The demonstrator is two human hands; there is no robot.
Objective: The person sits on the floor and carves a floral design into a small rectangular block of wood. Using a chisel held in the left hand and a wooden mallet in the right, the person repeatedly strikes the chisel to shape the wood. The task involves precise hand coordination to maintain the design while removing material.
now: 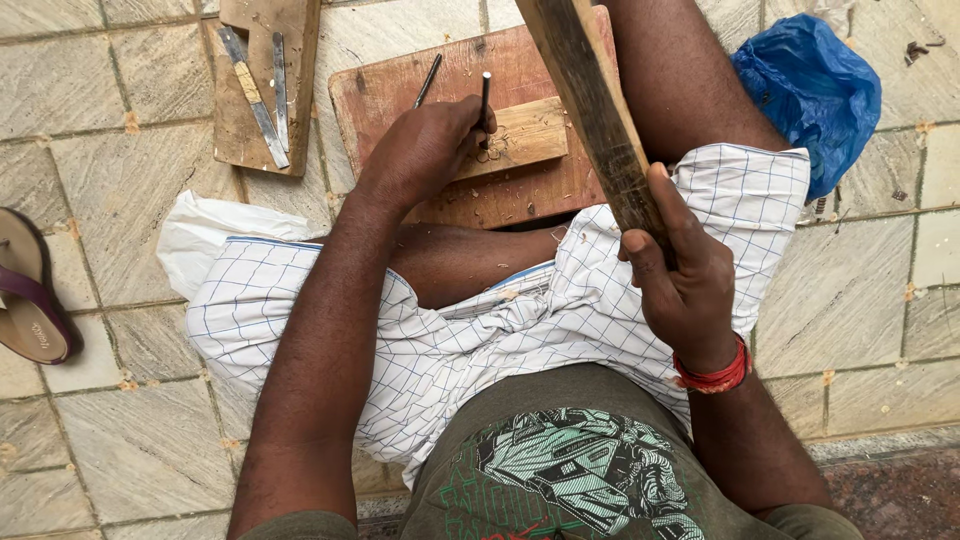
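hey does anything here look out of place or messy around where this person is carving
Nothing much. Wood chips lie scattered on the small wood block where the left hand holds a chisel upright, and some on the board beneath. A single sandal lies at the left edge on the tiled floor. The right hand grips a wooden stick.

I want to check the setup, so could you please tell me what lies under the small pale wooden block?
The small pale wooden block rests on a larger reddish board lying on the tiled floor. The left hand covers the block's left end.
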